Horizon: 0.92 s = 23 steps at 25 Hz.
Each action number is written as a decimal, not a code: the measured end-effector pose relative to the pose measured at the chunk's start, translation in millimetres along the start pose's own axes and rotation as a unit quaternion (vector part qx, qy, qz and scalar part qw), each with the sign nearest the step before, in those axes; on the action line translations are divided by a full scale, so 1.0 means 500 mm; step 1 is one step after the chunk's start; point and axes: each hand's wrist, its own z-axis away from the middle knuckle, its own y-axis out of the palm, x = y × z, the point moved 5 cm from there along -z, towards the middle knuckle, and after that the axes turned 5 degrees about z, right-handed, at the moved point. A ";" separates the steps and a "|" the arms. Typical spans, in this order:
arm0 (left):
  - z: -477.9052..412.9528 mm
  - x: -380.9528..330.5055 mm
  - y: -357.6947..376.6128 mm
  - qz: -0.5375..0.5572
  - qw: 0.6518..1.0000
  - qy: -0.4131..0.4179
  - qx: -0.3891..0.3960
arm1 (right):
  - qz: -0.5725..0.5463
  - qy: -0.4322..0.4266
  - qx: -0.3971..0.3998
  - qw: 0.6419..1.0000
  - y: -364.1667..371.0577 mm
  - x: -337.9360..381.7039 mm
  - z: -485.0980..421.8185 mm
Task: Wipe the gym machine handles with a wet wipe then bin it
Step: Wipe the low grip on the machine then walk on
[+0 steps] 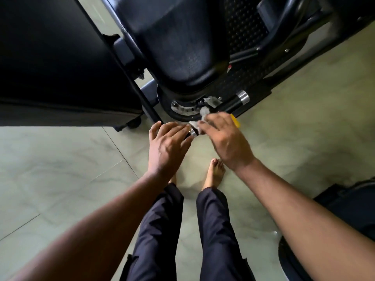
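A short black handle with a silver end cap (pixel 193 132) sticks out below the machine's padded seat (pixel 178 47). My right hand (pixel 221 136) holds a crumpled white wet wipe (pixel 204 112) against this handle, fingers curled over it. My left hand (pixel 169 142) lies on the handle's near end with its fingers spread and fairly straight. A second black handle with a silver cap (pixel 242 97) points right, just beyond my right hand. No bin shows in this view.
A large dark upholstered pad (pixel 50 57) fills the upper left. The machine's frame and perforated guard (pixel 243 29) run across the top right. Another dark machine base (pixel 345 199) sits at the lower right. My bare feet (pixel 216 173) stand on the pale tiled floor (pixel 60 169).
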 end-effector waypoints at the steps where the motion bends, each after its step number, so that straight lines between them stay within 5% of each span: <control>1: 0.002 0.005 0.002 0.005 1.000 -0.006 0.003 | 0.005 -0.039 0.013 0.999 0.003 0.012 -0.001; 3: 0.005 0.010 0.005 0.012 1.000 -0.014 0.007 | 0.014 -0.033 0.000 0.999 -0.005 -0.002 -0.017; 6: 0.003 0.007 0.005 0.013 1.000 -0.014 0.002 | -0.001 0.111 -0.058 0.992 -0.026 -0.045 -0.031; 9: -0.002 0.005 0.008 0.007 1.000 -0.018 0.005 | 0.040 -0.025 -0.010 0.999 -0.004 -0.013 -0.020; 12: -0.001 0.006 0.011 0.015 1.000 -0.020 0.009 | 0.023 0.106 -0.065 0.992 -0.025 -0.056 -0.032; 15: 0.000 0.006 0.011 0.012 1.000 -0.017 0.012 | 0.057 0.038 -0.055 0.996 -0.015 -0.059 -0.028; 21: -0.004 0.006 0.013 0.020 1.000 -0.017 0.006 | 0.031 0.199 -0.135 0.970 -0.028 -0.110 -0.025; 23: -0.004 0.004 0.013 0.025 1.000 -0.017 0.005 | -0.096 0.323 -0.218 0.916 -0.027 -0.117 -0.009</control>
